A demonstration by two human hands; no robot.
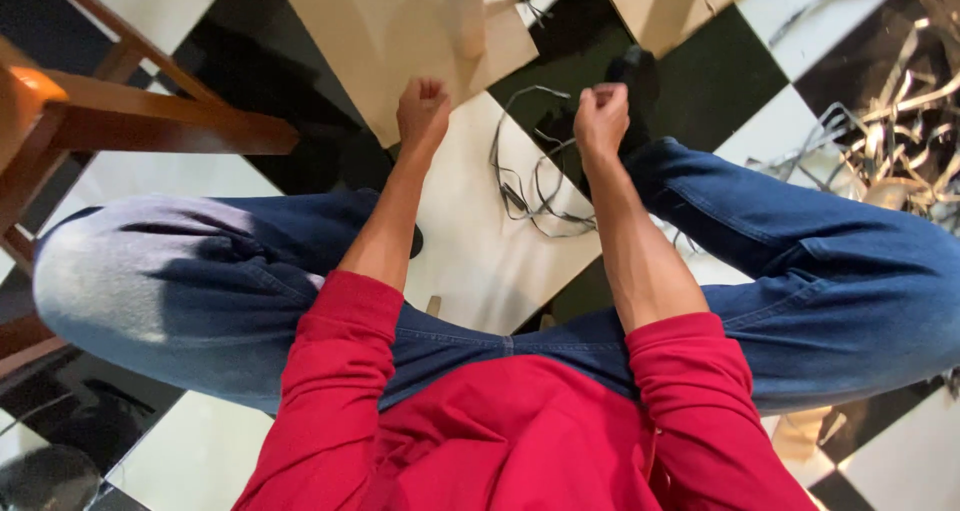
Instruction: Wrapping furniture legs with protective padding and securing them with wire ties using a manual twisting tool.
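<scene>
Head | both hands (424,111) (600,114) clenched, maybe empty | grey strips (535,186) between, just below

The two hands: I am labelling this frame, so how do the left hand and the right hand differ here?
The left hand is a closed fist over the tan cardboard sheet; the right hand is a closed fist over the loose dark strips on the white floor tile. The left hand sits slightly higher in the view than the right hand. Both have fingers curled shut, bare forearms and red sleeves pushed up. Whether either grips anything cannot be told.
</scene>
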